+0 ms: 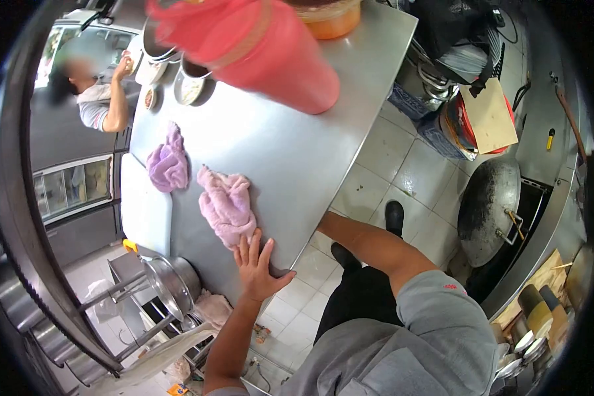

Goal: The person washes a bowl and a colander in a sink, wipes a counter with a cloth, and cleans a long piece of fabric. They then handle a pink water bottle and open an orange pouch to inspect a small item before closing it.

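Note:
My left hand [257, 267] lies at the near edge of the steel table [290, 165], fingers spread. Its fingertips touch the lower end of a crumpled pink cloth [227, 204]. A second, purple-pink cloth [169, 162] lies bunched a little farther up the table, to the left. My right forearm reaches to the table's right edge, where the hand is hidden below the tabletop. A large red container or bag [277, 59] stands at the table's far side.
Bowls [190, 87] and an orange tub [330, 18] sit along the far side. A white board [145, 208] lies at the left edge. Metal pots [171, 280] are at lower left, a large wok [490, 210] at right. Another person [99, 99] stands beyond the table, upper left.

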Tool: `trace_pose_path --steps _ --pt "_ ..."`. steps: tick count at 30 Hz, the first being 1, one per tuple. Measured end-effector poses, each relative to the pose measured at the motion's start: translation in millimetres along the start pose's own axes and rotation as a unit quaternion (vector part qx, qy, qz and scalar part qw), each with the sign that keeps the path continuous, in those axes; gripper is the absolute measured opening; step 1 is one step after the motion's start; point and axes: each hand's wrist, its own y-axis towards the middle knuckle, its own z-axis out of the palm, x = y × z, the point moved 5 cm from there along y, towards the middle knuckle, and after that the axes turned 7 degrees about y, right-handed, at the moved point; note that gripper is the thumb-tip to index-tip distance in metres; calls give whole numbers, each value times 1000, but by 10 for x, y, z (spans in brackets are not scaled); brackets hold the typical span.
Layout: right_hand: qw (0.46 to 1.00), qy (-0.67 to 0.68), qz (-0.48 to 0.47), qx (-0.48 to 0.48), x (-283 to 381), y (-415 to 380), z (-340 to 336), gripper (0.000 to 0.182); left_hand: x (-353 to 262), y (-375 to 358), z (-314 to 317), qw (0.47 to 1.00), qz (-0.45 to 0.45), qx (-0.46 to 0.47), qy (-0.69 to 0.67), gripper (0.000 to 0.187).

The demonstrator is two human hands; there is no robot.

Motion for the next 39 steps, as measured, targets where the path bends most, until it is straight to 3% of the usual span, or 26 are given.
trace_pose_path --steps 7,20,25,28,31,34,37,38,39 --pt "999 36 11 1 10 104 373 26 -14 -33 -85 1000 4 -11 -25 84" --pt "991 107 32 -80 -80 -318 266 25 -11 -122 -122 995 37 -65 -60 80" --pt "969 34 132 -207 499 -719 -368 24 -21 -143 -155 994 46 -85 -57 77" --pt "924 249 134 -257 543 -1189 -555 28 -25 -178 -186 991 52 -107 -68 74" --pt "907 130 318 -244 572 -1937 -795 26 -41 -208 -186 990 51 -121 -57 67" --pt "850 178 381 -317 767 -2487 -917 32 -78 -251 -220 986 67 -150 -9 59" --pt "832 238 356 -353 1222 -2735 -1061 32 -266 -406 -177 980 88 -178 6 53" --pt "820 266 356 -359 1439 -2752 -1098 35 -313 -466 -122 970 30 -133 -200 51" --pt "815 294 332 -373 1669 -2721 -1140 35 -467 -602 -25 914 -27 -80 -397 49"
